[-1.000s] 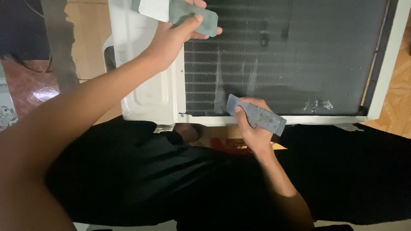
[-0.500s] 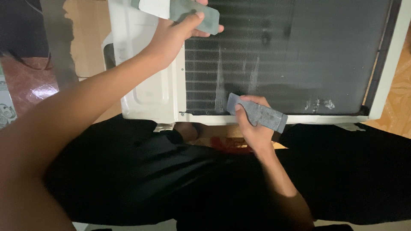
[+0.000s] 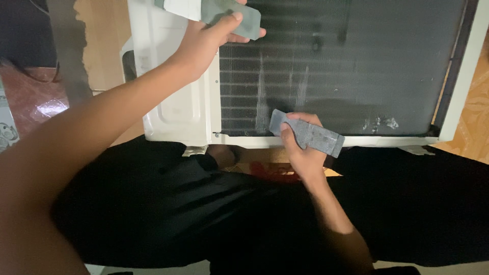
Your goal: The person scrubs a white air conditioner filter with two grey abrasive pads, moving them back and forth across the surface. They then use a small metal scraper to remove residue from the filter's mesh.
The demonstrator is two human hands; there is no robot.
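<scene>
Both hands grip grey pads, two in all. Left hand [image 3: 206, 43] closes on a pale grey-green pad [image 3: 232, 18] at the far left of the dark finned coil [image 3: 346, 66]. Right hand [image 3: 300, 147] clasps a darker, speckled grey pad [image 3: 308, 135] against the coil's near edge, just above the white casing [image 3: 178, 102]. Pale scuff streaks mark the fins between them.

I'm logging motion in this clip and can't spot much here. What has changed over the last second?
Almost nothing. The left hand keeps its grey flat piece at the unit's top edge, perhaps a touch higher. The right hand still grips the dark grey pad against the lower edge of the finned coil. The white casing has not moved.
</scene>
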